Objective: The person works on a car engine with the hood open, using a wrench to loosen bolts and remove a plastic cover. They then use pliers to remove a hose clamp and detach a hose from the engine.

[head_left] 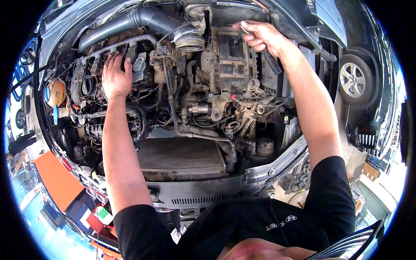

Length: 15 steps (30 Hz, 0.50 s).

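My left hand (pixel 116 74) lies palm down on the left part of the engine (pixel 89 82), its fingers stretched out beside a metal bracket (pixel 139 67). Nothing shows in its grip. At the back right, my right hand (pixel 263 37) is closed round a small hand tool (pixel 238 38) with a dark shaft and a shiny metal part. The tool points down over a dirty black battery tray or housing (pixel 227 58). Its exact kind is too small to tell, and the fingers cover part of it.
A ribbed black air hose (pixel 158 19) with an open end crosses the back. In front lie the radiator (pixel 182 156) and a metal front crossmember (pixel 273 171). An orange-brown coolant tank (pixel 56 93) stands at left. Beyond the right fender is a car wheel (pixel 353 80); an orange panel (pixel 58 173) stands lower left.
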Tool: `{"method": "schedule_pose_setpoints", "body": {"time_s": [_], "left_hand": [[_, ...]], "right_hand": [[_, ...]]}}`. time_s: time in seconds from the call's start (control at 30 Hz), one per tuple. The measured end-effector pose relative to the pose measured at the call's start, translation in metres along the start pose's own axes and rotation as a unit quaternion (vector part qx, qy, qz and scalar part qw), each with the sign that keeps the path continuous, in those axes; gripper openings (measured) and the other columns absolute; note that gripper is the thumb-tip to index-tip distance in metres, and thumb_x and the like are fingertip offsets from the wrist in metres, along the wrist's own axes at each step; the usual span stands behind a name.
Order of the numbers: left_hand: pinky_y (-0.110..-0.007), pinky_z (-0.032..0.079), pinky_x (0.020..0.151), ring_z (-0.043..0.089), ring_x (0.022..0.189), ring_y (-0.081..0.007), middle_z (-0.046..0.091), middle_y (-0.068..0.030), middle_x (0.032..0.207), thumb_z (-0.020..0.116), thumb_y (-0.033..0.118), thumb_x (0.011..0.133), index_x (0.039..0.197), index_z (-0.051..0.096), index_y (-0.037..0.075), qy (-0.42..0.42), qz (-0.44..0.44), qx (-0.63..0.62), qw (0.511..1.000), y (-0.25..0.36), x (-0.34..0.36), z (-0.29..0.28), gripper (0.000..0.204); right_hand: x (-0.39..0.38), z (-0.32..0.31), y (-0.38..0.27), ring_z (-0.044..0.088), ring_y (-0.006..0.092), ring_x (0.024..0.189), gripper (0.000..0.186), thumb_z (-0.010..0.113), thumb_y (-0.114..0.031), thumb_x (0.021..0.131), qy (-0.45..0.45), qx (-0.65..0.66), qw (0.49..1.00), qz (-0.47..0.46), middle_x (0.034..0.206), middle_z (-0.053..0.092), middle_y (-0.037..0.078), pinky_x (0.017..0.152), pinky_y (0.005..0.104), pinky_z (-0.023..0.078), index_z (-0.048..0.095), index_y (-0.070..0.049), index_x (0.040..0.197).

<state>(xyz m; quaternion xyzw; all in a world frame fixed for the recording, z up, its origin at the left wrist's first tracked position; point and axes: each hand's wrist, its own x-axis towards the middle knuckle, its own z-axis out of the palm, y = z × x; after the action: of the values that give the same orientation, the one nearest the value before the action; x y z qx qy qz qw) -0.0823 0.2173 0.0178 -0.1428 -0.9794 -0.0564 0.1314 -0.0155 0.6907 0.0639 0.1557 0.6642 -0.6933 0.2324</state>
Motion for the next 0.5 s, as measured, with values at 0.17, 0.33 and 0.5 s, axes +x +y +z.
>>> {"method": "schedule_pose_setpoints", "body": {"time_s": [0.17,0.33,0.5], "left_hand": [[-0.043,0.035,0.12,0.044,0.145,-0.0309,0.059,-0.0105,0.148,0.048,0.044,0.106,0.138,0.062,0.007,-0.001,-0.002,0.007,1.0,-0.009,-0.002,0.005,0.051],[-0.042,0.035,0.121,0.044,0.145,-0.03,0.058,-0.0105,0.148,0.048,0.044,0.106,0.139,0.061,0.006,-0.01,-0.007,0.012,1.0,0.001,-0.001,0.0,0.053],[-0.042,0.034,0.121,0.043,0.146,-0.0301,0.057,-0.011,0.149,0.049,0.044,0.106,0.139,0.061,0.006,-0.016,-0.005,0.002,1.0,0.001,0.001,-0.003,0.052]], "right_hand": [[0.006,0.011,0.003,0.03,0.0011,0.056,0.038,0.056,-0.034,0.109,0.045,0.041,0.998,-0.009,0.079,0.046,-0.004,0.044,0.0174,0.024,0.061,-0.008,0.137],[0.001,-0.003,0.012,0.031,0.0019,0.055,0.037,0.057,-0.031,0.109,0.064,0.084,0.994,-0.015,0.079,0.047,-0.003,0.044,0.0179,0.025,0.061,-0.007,0.137],[-0.002,-0.014,0.002,0.028,0.0009,0.055,0.04,0.053,-0.035,0.11,0.042,0.036,0.998,0.002,0.078,0.044,-0.004,0.043,0.0172,0.022,0.058,-0.009,0.14]]}}
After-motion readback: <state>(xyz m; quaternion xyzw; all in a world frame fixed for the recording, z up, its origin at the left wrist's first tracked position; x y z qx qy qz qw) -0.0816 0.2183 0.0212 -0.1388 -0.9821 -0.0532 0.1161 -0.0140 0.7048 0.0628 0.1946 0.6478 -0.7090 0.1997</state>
